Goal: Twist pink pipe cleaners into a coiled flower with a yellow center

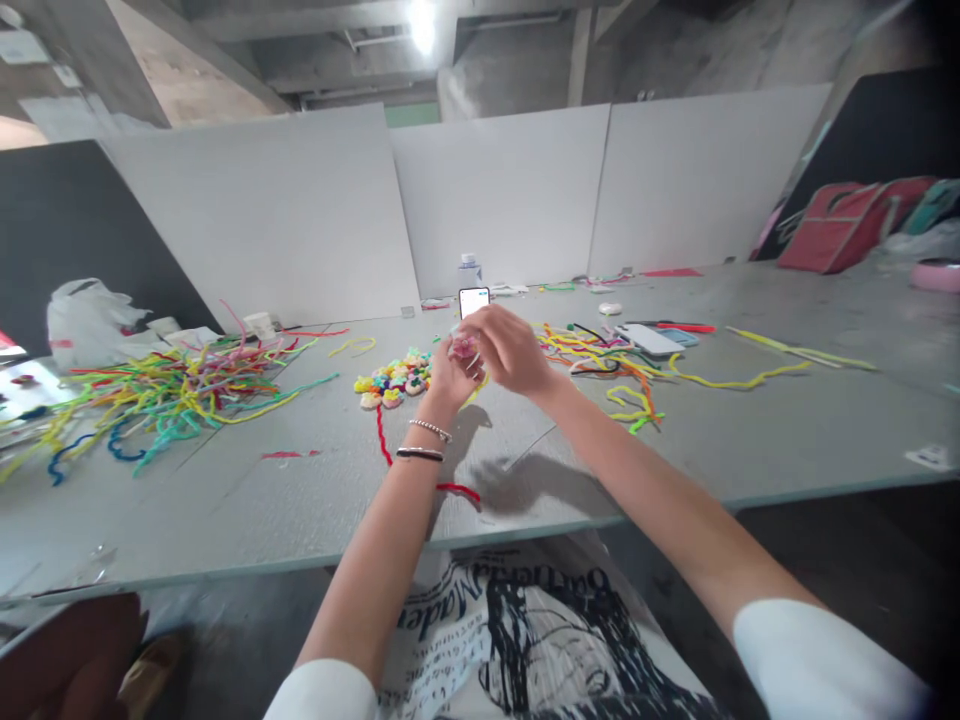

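Above the middle of the table, my left hand (448, 380) has its fingers closed around a small pink coiled pipe cleaner (464, 347). My right hand (514, 348) meets it from the right, its bent fingers pinching at the same pink piece; the fingertips are partly hidden. Just left of my hands sits a cluster of small multicoloured pipe-cleaner flowers (397, 380). A red pipe cleaner (459, 490) lies on the table, partly behind my left forearm.
A big heap of pipe cleaners (195, 380) spreads at left beside a white plastic bag (94, 325). More pipe cleaners (637, 400) lie at right near a phone (649, 339). A lit phone (473, 299) stands before a bottle (469, 270). A red bag (840, 225) is far right.
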